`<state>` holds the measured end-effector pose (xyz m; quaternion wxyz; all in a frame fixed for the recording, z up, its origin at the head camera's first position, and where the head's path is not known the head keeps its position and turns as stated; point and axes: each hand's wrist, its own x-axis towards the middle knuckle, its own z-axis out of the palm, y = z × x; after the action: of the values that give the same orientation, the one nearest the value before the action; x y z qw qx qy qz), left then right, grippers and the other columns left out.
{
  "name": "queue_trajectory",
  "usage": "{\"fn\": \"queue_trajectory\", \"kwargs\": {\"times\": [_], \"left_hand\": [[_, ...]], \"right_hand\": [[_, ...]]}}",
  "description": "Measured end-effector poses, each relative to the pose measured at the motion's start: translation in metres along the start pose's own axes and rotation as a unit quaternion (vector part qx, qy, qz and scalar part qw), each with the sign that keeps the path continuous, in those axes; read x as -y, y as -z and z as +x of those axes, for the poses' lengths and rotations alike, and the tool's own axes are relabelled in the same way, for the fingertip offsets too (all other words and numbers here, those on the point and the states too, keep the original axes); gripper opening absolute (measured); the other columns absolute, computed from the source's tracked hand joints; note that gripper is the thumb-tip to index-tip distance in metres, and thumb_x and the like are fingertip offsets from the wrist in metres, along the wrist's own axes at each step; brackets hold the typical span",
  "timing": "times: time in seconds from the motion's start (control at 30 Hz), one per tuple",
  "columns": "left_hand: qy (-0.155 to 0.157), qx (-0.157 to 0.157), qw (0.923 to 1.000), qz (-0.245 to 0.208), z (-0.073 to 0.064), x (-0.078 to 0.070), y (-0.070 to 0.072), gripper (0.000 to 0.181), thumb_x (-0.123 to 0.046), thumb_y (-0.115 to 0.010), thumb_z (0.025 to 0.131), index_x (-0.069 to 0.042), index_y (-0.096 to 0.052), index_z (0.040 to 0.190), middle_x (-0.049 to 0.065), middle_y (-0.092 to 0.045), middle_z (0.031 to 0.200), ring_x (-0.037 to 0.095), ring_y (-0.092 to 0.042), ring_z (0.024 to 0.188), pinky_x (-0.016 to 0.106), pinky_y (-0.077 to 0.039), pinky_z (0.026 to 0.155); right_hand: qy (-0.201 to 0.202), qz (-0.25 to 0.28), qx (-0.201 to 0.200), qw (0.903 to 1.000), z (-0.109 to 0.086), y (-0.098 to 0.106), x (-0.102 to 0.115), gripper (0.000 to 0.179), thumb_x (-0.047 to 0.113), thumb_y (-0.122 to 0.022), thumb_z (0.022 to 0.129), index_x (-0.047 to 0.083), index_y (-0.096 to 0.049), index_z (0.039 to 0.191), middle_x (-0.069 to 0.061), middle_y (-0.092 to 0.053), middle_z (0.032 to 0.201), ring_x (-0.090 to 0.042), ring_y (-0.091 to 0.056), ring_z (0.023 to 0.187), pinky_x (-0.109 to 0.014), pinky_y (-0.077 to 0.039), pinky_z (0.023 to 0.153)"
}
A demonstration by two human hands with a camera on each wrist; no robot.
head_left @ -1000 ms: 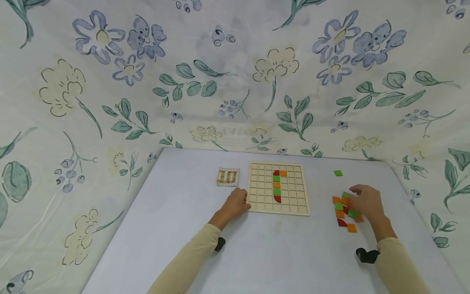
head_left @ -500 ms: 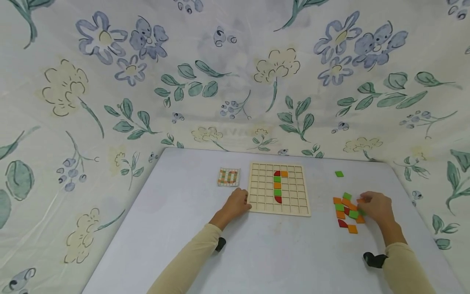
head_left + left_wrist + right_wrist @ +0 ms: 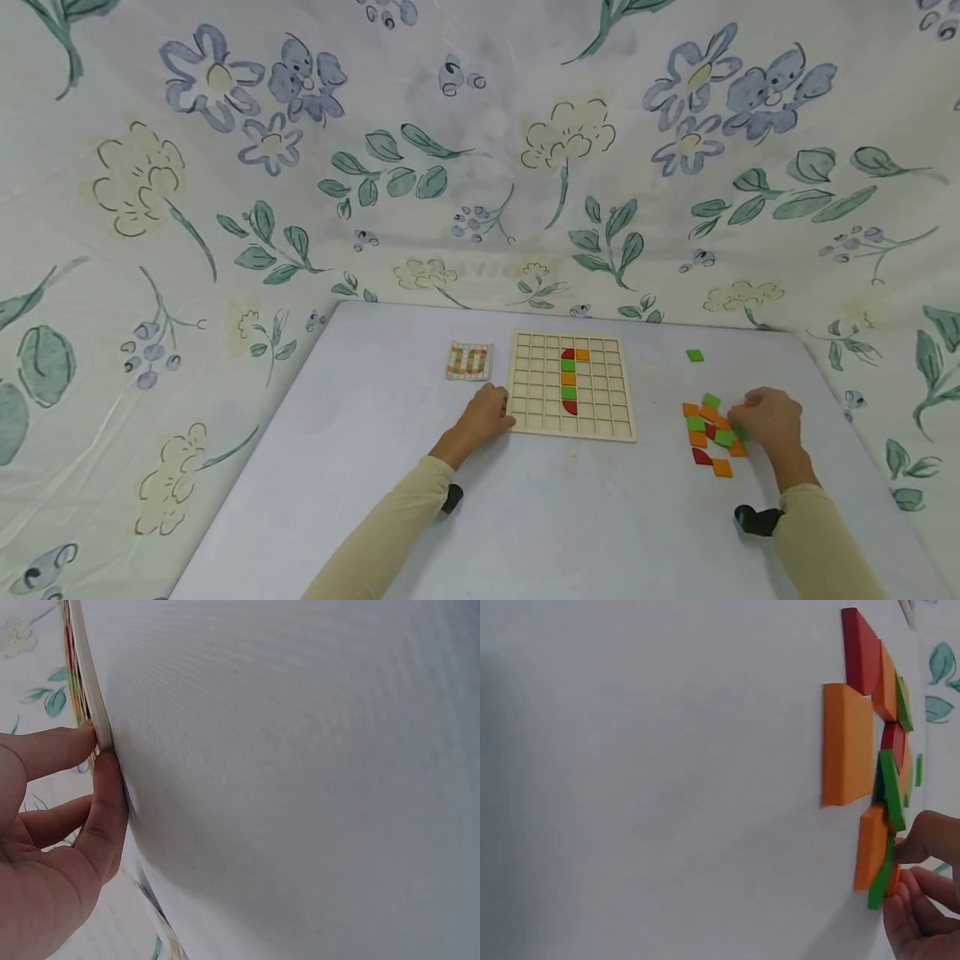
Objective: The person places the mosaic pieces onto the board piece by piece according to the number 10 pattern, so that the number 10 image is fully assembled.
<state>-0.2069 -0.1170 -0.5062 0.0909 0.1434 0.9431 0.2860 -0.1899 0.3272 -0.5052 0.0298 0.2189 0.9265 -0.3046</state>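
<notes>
**Picking from the pile (image 3: 710,431), steadying the board (image 3: 542,390)**

In the head view, my left hand (image 3: 482,418) is resting at the board's eight o'clock, and my right hand (image 3: 770,421) is reaching over the pile, which is lying toward the board's four o'clock. On the board, a column (image 3: 568,378) of red, green, orange, green and red is running downward, with another orange piece (image 3: 582,355) sitting at the top red's three o'clock. The card (image 3: 469,362) is lying toward the board's ten o'clock.

In the left wrist view, toward ten o'clock, my thumb and finger are pinching the board's edge, parted only by its thickness.

In the right wrist view, at four o'clock, my fingertips are nearly together, pinching an orange tile (image 3: 894,880) just beside a green tile (image 3: 883,877). I cannot tell whether it is clear of the table (image 3: 667,787).

I'm judging this step as choosing the next piece. The next move seems to be calling for a clean lift, without dragging the green, then a carry toward the board's free cells, the card guiding the spot.
</notes>
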Motion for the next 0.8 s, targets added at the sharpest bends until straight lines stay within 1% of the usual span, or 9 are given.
{"fn": "queue_trajectory", "kwargs": {"times": [0.07,0.13,0.2,0.3,0.43,0.53,0.63,0.73,0.8], "left_hand": [[0.003,0.002,1.0,0.0,0.0,0.0,0.001,0.018,-0.005,-0.074,0.083,-0.002,-0.056,0.082,0.005,-0.044,0.08,0.016,-0.043,0.071,0.025,-0.037,0.058],[0.003,0.004,1.0,0.001,0.0,0.0,0.001,0.018,-0.005,-0.074,0.083,-0.002,-0.056,0.082,0.004,-0.044,0.079,0.015,-0.042,0.071,0.025,-0.037,0.058],[0.001,0.002,1.0,0.002,-0.001,0.001,0.001,0.018,-0.005,-0.074,0.083,-0.002,-0.056,0.081,0.004,-0.044,0.079,0.015,-0.042,0.071,0.025,-0.036,0.058],[-0.007,-0.004,1.0,0.002,-0.001,0.002,0.001,0.018,-0.004,-0.074,0.083,-0.002,-0.056,0.081,0.004,-0.044,0.078,0.015,-0.041,0.07,0.025,-0.035,0.057],[-0.012,-0.008,0.9999,0.001,-0.001,0.002,0.002,0.019,-0.004,-0.074,0.082,-0.002,-0.056,0.079,0.003,-0.043,0.077,0.015,-0.04,0.07,0.025,-0.035,0.057],[-0.017,-0.01,0.9998,0.003,-0.002,0.002,0.002,0.019,-0.004,-0.074,0.082,-0.003,-0.055,0.078,0.003,-0.044,0.077,0.015,-0.04,0.07,0.025,-0.035,0.057],[-0.021,-0.011,0.9997,0.001,-0.003,0.001,0.002,0.019,-0.003,-0.074,0.082,-0.003,-0.055,0.078,0.003,-0.044,0.077,0.015,-0.04,0.07,0.025,-0.035,0.057],[-0.025,-0.012,0.9996,0.0,-0.003,0.001,0.002,0.019,-0.003,-0.074,0.082,-0.003,-0.055,0.078,0.003,-0.044,0.077,0.015,-0.04,0.07,0.025,-0.035,0.058],[-0.025,-0.011,0.9996,-0.002,-0.003,0.001,0.002,0.019,-0.004,-0.074,0.083,-0.002,-0.055,0.079,0.003,-0.044,0.077,0.015,-0.04,0.07,0.025,-0.035,0.058]], "right_hand": [[0.011,0.004,-0.004,0.9999,0.001,-0.001,0.006,0.05,0.014,-0.072,0.083,-0.016,-0.054,0.119,-0.033,-0.055,0.113,-0.046,-0.043,0.106,-0.054,-0.045,0.088],[0.046,0.008,-0.015,0.9988,0.001,-0.006,0.014,0.047,0.013,-0.071,0.083,-0.015,-0.056,0.118,-0.032,-0.058,0.113,-0.045,-0.048,0.103,-0.053,-0.047,0.086],[0.092,0.014,-0.021,0.9955,0.0,-0.012,0.024,0.045,0.011,-0.071,0.082,-0.014,-0.058,0.116,-0.031,-0.061,0.111,-0.043,-0.053,0.1,-0.051,-0.049,0.085],[0.167,0.023,-0.026,0.9853,-0.005,-0.023,0.046,0.042,0.007,-0.072,0.08,-0.013,-0.061,0.114,-0.03,-0.063,0.108,-0.041,-0.057,0.096,-0.051,-0.05,0.084],[0.24,0.038,-0.011,0.9699,-0.017,-0.042,0.082,0.042,0.001,-0.074,0.074,-0.014,-0.063,0.112,-0.026,-0.065,0.102,-0.037,-0.06,0.093,-0.049,-0.05,0.083],[0.276,0.041,0.015,0.9603,-0.024,-0.061,0.105,0.042,-0.001,-0.075,0.072,-0.011,-0.064,0.112,-0.023,-0.066,0.1,-0.034,-0.061,0.091,-0.046,-0.051,0.082],[0.309,0.034,0.045,0.9494,-0.029,-0.079,0.121,0.041,0.001,-0.076,0.073,-0.008,-0.066,0.112,-0.019,-0.066,0.102,-0.03,-0.059,0.09,-0.043,-0.052,0.081],[0.334,0.025,0.073,0.9394,-0.035,-0.093,0.132,0.041,0.002,-0.078,0.072,-0.005,-0.069,0.111,-0.015,-0.067,0.102,-0.027,-0.058,0.089,-0.041,-0.052,0.08],[0.342,0.017,0.094,0.9348,-0.038,-0.101,0.137,0.042,0.001,-0.078,0.07,-0.002,-0.07,0.111,-0.012,-0.067,0.103,-0.025,-0.057,0.09,-0.04,-0.052,0.082]]}}
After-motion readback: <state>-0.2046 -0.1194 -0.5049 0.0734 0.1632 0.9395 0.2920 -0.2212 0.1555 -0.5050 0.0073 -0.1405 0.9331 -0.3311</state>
